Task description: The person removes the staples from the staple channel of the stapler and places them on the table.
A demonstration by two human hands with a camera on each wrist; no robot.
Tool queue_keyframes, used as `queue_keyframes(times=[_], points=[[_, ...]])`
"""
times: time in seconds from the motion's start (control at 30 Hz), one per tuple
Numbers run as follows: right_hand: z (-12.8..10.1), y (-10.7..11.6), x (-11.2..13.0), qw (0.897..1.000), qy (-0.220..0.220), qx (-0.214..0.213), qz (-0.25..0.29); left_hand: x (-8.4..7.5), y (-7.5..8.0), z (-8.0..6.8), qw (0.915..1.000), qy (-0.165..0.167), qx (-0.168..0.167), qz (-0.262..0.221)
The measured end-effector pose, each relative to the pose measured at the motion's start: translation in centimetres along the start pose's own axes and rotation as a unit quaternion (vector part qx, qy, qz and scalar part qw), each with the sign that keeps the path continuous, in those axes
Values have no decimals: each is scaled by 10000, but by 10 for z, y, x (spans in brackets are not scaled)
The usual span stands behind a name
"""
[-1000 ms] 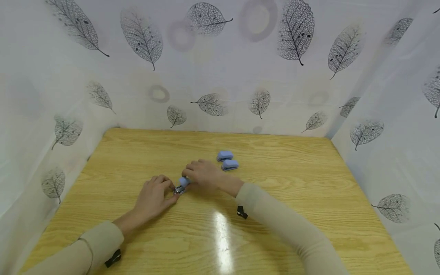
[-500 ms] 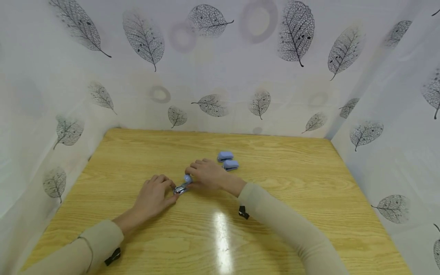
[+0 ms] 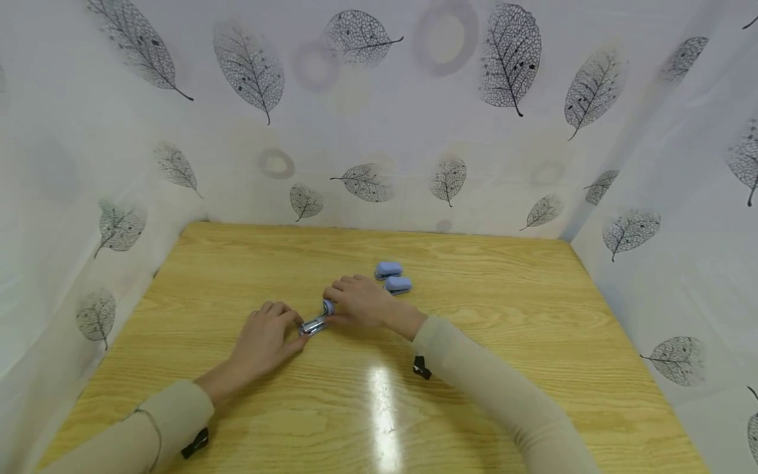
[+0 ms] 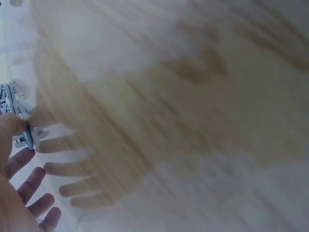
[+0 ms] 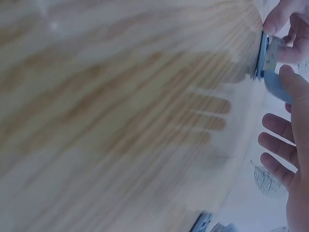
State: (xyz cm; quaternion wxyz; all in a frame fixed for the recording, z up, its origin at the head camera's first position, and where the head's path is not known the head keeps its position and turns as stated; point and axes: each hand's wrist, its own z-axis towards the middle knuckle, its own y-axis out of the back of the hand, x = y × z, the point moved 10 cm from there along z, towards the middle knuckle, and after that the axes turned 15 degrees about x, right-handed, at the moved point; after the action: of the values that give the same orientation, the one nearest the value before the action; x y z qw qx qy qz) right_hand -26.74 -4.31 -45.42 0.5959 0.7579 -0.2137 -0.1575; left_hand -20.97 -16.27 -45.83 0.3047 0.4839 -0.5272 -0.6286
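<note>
A mini stapler stands left of the table's middle, its blue cover (image 3: 328, 307) swung up and back from the metal staple channel (image 3: 314, 324). My left hand (image 3: 266, 339) pinches the front end of the metal part between thumb and index finger. At the other end, my right hand (image 3: 362, 303) holds the raised cover; in the right wrist view its thumb lies against the stapler's rounded blue part (image 5: 274, 87), and the other fingers spread away from it. Only part of the stapler shows at the edge of the left wrist view, beside my left fingers (image 4: 31, 183).
Two more blue mini staplers, a farther one (image 3: 388, 269) and a nearer one (image 3: 399, 284), lie side by side just behind my right hand. The glossy wooden table (image 3: 503, 316) ends at a leaf-print curtain (image 3: 403, 131) behind and on both sides.
The blue cover has tilted farther up and back, exposing more of the metal channel. My right hand has shifted slightly right with it; my left hand stays in place.
</note>
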Motion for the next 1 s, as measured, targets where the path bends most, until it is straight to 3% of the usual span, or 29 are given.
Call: queue_keyframes(times=[0.27, 0.53, 1.0], points=[[-1, -8, -14, 9996, -278, 48, -60, 4, -2, -1, 10000, 14, 2, -63], [6, -1, -19, 9987, -492, -81, -121, 15, 3, -4, 9997, 231, 26, -41], [23, 5, -25, 9966, -704, -85, -421, 21, 5, -5, 9996, 285, -42, -14]])
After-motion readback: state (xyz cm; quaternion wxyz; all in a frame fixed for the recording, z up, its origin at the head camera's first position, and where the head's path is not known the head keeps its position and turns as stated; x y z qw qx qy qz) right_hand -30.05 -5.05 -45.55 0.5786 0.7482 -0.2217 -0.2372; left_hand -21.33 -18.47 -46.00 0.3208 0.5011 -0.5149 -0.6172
